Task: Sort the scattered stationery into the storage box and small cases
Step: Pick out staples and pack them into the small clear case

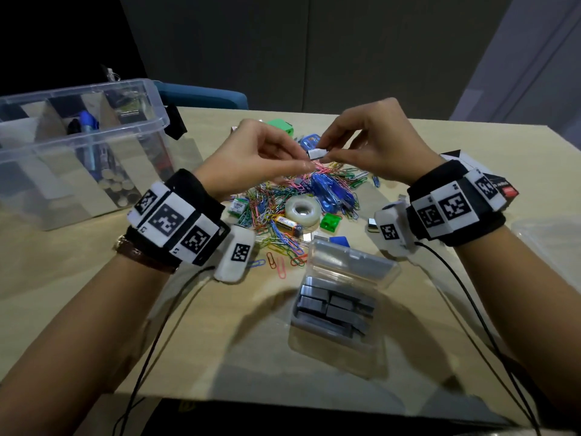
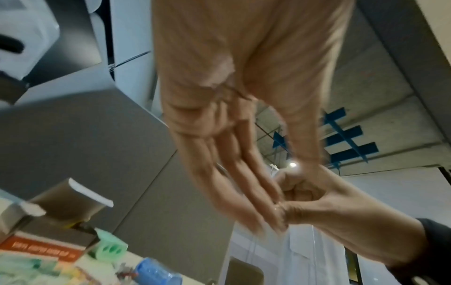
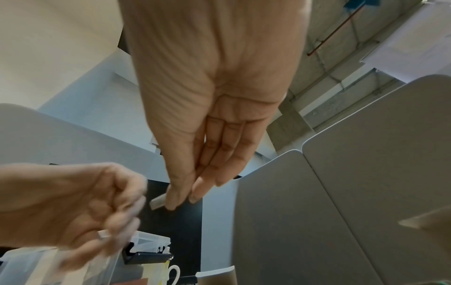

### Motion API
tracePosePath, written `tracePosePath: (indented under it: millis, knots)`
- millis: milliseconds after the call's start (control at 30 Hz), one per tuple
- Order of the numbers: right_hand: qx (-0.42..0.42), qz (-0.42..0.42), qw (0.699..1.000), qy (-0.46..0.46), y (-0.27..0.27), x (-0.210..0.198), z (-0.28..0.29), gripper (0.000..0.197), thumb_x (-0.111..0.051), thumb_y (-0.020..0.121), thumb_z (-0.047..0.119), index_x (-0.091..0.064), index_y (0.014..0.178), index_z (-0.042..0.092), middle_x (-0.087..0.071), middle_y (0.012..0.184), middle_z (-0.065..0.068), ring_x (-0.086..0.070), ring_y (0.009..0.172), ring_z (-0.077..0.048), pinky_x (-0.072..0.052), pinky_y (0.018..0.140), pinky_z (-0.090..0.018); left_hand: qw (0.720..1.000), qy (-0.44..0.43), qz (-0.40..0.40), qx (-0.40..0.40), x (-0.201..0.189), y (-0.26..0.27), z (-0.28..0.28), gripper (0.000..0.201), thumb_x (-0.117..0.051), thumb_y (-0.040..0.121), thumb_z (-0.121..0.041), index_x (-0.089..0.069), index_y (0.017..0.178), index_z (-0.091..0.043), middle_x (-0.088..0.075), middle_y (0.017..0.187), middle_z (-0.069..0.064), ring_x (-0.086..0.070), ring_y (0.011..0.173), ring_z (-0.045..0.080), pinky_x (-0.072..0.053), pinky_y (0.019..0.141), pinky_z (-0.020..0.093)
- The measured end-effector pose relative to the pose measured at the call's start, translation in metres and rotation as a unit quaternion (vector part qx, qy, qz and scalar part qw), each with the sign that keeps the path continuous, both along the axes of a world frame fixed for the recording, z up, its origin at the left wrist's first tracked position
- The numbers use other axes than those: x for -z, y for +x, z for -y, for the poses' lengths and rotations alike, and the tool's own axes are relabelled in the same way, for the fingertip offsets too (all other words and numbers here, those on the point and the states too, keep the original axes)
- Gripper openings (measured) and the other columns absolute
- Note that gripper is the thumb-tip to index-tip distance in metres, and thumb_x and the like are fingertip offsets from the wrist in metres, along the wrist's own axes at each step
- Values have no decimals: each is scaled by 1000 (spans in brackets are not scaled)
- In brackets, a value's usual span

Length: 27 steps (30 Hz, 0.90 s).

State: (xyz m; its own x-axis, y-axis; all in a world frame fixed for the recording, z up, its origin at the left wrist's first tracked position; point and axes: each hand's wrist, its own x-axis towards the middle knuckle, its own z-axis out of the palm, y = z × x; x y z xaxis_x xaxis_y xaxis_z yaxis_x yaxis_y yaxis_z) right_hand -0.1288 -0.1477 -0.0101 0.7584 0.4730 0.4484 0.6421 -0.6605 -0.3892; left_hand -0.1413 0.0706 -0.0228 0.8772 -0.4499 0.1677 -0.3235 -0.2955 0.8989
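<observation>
Above the paper clip pile (image 1: 292, 196): our right hand (image 1: 367, 143) pinches a staple strip (image 1: 317, 153); our left hand (image 1: 254, 152), fingers curled, grip contents unclear. Open staple case (image 1: 342, 297) nearer us.

Most of the staple strip (image 1: 316, 153) is covered by the right hand (image 1: 374, 143) pinching it; only one end shows. The left hand (image 1: 251, 152) is motion-blurred in the right wrist view, and whether its fingertips touch the strip cannot be told. Below the grip, the paper clips (image 1: 283, 209) partly bury smaller items.
</observation>
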Motion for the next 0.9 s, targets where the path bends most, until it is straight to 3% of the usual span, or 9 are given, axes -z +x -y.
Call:
tracePosePath:
  millis: [67,133,267,333,433,500,633,733,900]
  knots:
    - [11,-3,1000,5,-1,0,4,18,-81,78,20,-76,92,11,-71,83,4,-68,75,-3,-55,66,-16,986,104,-16,132,-10,-7,1,41,-77,71,-24,-70,105,-3,-75,95,9,-71,93,28,-56,86,46]
    - [20,-7,1000,1,-3,-1,7,18,-80,79,21,-75,93,12,-71,84,4,-68,76,-2,-56,66,-16,953,190,-45,232,-14,-14,6,45,-78,69,-23,-70,110,-6,-75,95,2,-71,92,28,-57,86,39]
    - [47,0,999,-18,-8,-5,15,19,-79,79,26,-75,94,16,-72,87,5,-68,79,-4,-59,70,-28,927,246,-6,284,-11,-22,18,35,-81,70,-28,-76,100,-11,-75,83,-1,-71,80,26,-58,80,44]
    - [63,-3,998,-23,-11,-8,20,18,-78,79,30,-75,94,20,-72,88,7,-68,81,-4,-59,72,-35,928,248,29,277,-8,-21,21,22,-78,76,-26,-77,91,-9,-74,79,1,-68,72,21,-57,75,45]
    - [81,-1,996,-35,-18,-15,25,23,-74,78,38,-73,96,24,-70,93,7,-67,85,-6,-58,75,-44,944,235,51,226,-4,-14,20,12,-76,80,-22,-76,80,-10,-73,71,-3,-66,64,10,-54,63,23]
    - [87,9,995,-41,-26,-20,29,32,-68,75,46,-72,98,25,-65,99,4,-64,89,-10,-58,74,-45,953,227,46,194,-2,-9,16,9,-76,80,-20,-74,78,-11,-72,68,-5,-65,62,5,-49,60,15]
    - [92,12,995,-47,-43,-29,35,29,-70,72,45,-70,97,29,-53,104,5,-55,85,-9,-56,70,-35,970,206,-3,132,4,-1,9,15,-73,81,-17,-71,81,-2,-73,73,9,-70,65,10,-57,65,22]
    - [66,1,994,-88,-61,-28,34,23,-77,71,39,-72,92,32,-53,97,5,-49,70,-11,-51,62,-40,975,182,-63,112,6,1,7,14,-71,81,-13,-69,84,1,-73,79,17,-71,67,15,-59,64,22]
    - [-1,-43,974,-221,-85,-10,18,17,-79,73,44,-73,87,37,-52,93,12,-45,66,10,-37,52,-29,973,183,-98,105,5,3,8,12,-70,81,-13,-69,80,-2,-73,74,13,-70,65,15,-57,60,20]
